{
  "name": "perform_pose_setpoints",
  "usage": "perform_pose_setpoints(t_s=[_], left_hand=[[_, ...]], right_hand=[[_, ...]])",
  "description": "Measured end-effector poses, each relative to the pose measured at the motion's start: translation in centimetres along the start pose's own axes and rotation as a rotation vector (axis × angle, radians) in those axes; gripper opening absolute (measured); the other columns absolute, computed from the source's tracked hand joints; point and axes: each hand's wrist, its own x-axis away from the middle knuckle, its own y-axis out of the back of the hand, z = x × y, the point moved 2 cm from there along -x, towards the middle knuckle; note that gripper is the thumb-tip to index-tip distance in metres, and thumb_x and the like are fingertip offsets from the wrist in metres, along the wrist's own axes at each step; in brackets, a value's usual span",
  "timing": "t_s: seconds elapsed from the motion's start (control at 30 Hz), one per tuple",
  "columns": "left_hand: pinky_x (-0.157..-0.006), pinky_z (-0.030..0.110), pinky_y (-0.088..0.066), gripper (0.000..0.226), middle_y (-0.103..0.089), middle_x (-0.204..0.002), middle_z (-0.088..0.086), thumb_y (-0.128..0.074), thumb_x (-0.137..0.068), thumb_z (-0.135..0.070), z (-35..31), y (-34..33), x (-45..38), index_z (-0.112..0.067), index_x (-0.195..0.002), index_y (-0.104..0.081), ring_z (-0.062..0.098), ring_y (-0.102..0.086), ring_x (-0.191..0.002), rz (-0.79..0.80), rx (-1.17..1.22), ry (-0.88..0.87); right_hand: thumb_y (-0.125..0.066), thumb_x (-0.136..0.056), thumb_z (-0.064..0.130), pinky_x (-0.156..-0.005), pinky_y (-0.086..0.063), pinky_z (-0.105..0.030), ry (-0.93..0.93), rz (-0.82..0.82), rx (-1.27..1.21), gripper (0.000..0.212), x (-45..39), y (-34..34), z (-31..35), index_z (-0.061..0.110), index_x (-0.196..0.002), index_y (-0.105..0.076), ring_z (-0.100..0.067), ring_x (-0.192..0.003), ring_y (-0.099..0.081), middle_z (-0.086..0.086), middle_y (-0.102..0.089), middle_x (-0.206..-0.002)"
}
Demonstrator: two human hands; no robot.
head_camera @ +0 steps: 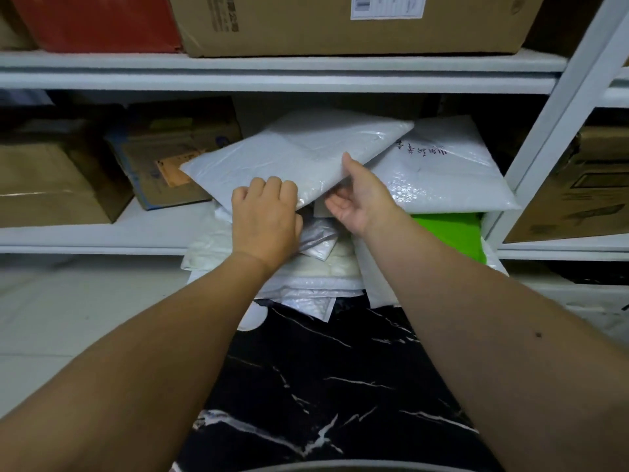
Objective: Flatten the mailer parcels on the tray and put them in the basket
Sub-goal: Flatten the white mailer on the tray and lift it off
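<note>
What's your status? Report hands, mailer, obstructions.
Left hand and right hand both grip grey mailer, lifted over pile. Written-on mailer overlapped behind. Basket unseen.

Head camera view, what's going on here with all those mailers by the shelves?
A person is holding a grey mailer with both hands: the left hand grips its near edge, the right hand pinches its right side. It is lifted at a tilt above a pile of white bubble mailers. Another white mailer with handwriting lies just to the right. No basket is visible.
</note>
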Motion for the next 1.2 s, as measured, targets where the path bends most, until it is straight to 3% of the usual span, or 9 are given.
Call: perform_pose_setpoints(t_s=[0.07, 0.2, 0.33, 0.53, 0.67, 0.83, 0.97, 1.07, 1.2], left_hand=[[-0.06, 0.034, -0.033, 0.023, -0.051, -0.07, 0.01, -0.065, -0.057, -0.016, 0.5, 1.5, 0.7, -0.009, -0.073, -0.049, 0.029, -0.048, -0.065, -0.031, -0.005, -0.048], [-0.06, 0.035, -0.026, 0.026, -0.048, -0.068, 0.009, -0.068, -0.054, -0.014, 1.1, 5.1, 2.3, -0.01, -0.071, -0.049, 0.028, -0.045, -0.063, -0.048, -0.015, -0.071], [-0.063, 0.035, -0.022, 0.024, -0.048, -0.067, 0.008, -0.068, -0.058, -0.013, 0.8, 8.9, 4.2, -0.011, -0.071, -0.048, 0.028, -0.046, -0.063, -0.056, -0.025, -0.093], [-0.065, 0.035, -0.027, 0.011, -0.049, -0.069, 0.006, -0.057, -0.069, -0.017, -0.1, 14.4, 7.5, -0.012, -0.072, -0.049, 0.027, -0.046, -0.064, -0.041, -0.038, -0.161], [-0.064, 0.036, -0.028, 0.019, -0.048, -0.068, 0.007, -0.062, -0.059, -0.011, -1.3, 16.5, 10.2, -0.011, -0.072, -0.048, 0.028, -0.046, -0.062, 0.029, -0.027, -0.3], [-0.059, 0.034, -0.037, 0.027, -0.051, -0.07, 0.008, -0.07, -0.055, -0.016, -3.3, 17.0, 13.7, -0.011, -0.074, -0.052, 0.029, -0.05, -0.064, 0.209, 0.016, -0.46], [-0.059, 0.033, -0.037, 0.027, -0.057, -0.075, 0.007, -0.07, -0.058, -0.021, -4.9, 16.2, 16.0, -0.012, -0.08, -0.058, 0.028, -0.053, -0.068, 0.394, 0.022, -0.504], [-0.068, 0.034, -0.037, 0.025, -0.06, -0.09, 0.008, -0.061, -0.072, -0.025, -6.1, 15.8, 17.9, -0.012, -0.093, -0.058, 0.028, -0.054, -0.083, 0.553, 0.065, -0.546], [-0.074, 0.033, -0.037, 0.033, -0.061, -0.098, 0.006, -0.051, -0.084, -0.044, -7.1, 16.0, 20.6, -0.015, -0.097, -0.057, 0.025, -0.054, -0.09, 0.793, 0.102, -0.547]], right_hand=[[-0.063, -0.092, 0.015, -0.082, -0.053, -0.038, 0.007, -0.004, -0.062, 0.026, 0.8, -0.6, 0.7, 0.008, -0.117, -0.056, -0.026, -0.096, -0.065, -0.012, -0.065, -0.102], [-0.053, -0.091, -0.006, -0.06, -0.055, -0.033, 0.04, 0.005, -0.017, 0.037, 3.7, -1.6, 0.5, 0.005, -0.126, -0.052, -0.023, -0.079, -0.066, -0.011, -0.065, -0.091], [-0.05, -0.089, -0.011, -0.07, -0.056, -0.035, 0.13, 0.075, -0.037, 0.033, 7.1, -2.4, 0.3, 0.012, -0.111, -0.052, -0.023, -0.081, -0.065, -0.011, -0.065, -0.093], [-0.049, -0.09, -0.012, -0.084, -0.056, -0.04, 0.176, 0.122, -0.055, 0.031, 13.6, -0.5, -1.0, 0.013, -0.108, -0.052, -0.026, -0.096, -0.065, -0.013, -0.065, -0.105], [-0.047, -0.088, -0.013, -0.073, -0.058, -0.038, 0.147, 0.078, -0.179, 0.04, 17.3, 3.4, -3.6, 0.012, -0.119, -0.051, -0.026, -0.094, -0.066, -0.014, -0.065, -0.111], [-0.047, -0.087, -0.012, -0.075, -0.057, -0.035, 0.093, -0.031, -0.254, 0.053, 21.0, 8.7, -7.2, 0.017, -0.131, -0.05, -0.022, -0.09, -0.068, -0.009, -0.068, -0.103], [-0.047, -0.087, -0.013, -0.092, -0.052, -0.039, 0.042, -0.136, -0.278, 0.047, 23.0, 11.9, -9.4, 0.017, -0.122, -0.052, -0.026, -0.099, -0.065, -0.012, -0.065, -0.115], [-0.046, -0.085, -0.011, -0.082, -0.055, -0.036, -0.021, -0.229, -0.234, 0.044, 24.1, 13.7, -11.4, 0.011, -0.123, -0.054, -0.025, -0.093, -0.067, -0.012, -0.067, -0.107], [-0.045, -0.084, -0.006, -0.071, -0.056, -0.035, -0.124, -0.416, -0.152, 0.021, 24.6, 15.5, -14.1, 0.004, -0.1, -0.055, -0.024, -0.08, -0.065, -0.01, -0.063, -0.089]])
